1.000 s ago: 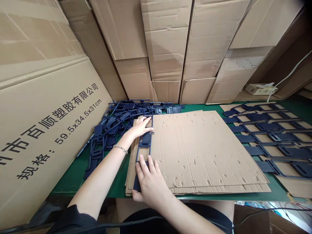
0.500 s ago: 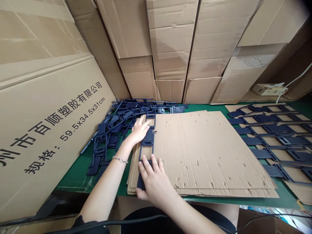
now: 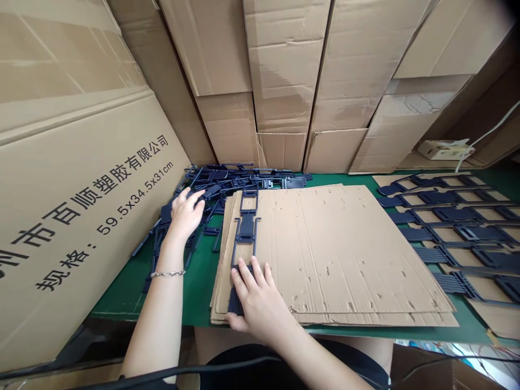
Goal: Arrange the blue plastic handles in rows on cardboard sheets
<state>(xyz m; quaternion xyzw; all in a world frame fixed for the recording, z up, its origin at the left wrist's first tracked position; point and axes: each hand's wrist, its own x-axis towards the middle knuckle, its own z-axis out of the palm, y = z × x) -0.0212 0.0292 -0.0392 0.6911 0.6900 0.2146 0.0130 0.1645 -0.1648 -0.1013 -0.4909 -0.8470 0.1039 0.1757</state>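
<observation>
Two dark blue ribbed plastic frame pieces [image 3: 246, 228] lie end to end along the left side of a stack of cardboard sheets [image 3: 325, 260]. My right hand [image 3: 260, 292] rests on the near piece, fingers spread and flat, thumb at its lower end. Part of that piece is hidden under the palm. My left hand [image 3: 187, 212] is over a jumbled pile of the same dark blue plastic pieces [image 3: 219, 176], its fingers apart. I see nothing held in it; whether its fingertips touch the pile I cannot tell.
Several rows of similar plastic pieces [image 3: 442, 197] lie on cardboard at the right. A large printed carton [image 3: 109, 179] leans in from the left. Tall cardboard boxes [image 3: 284, 81] line the back of the green table [image 3: 125, 295]. A dark cable [image 3: 203, 369] crosses in front.
My left hand has let go of the far plastic piece and moved left over the pile. My right hand stays on the near piece.
</observation>
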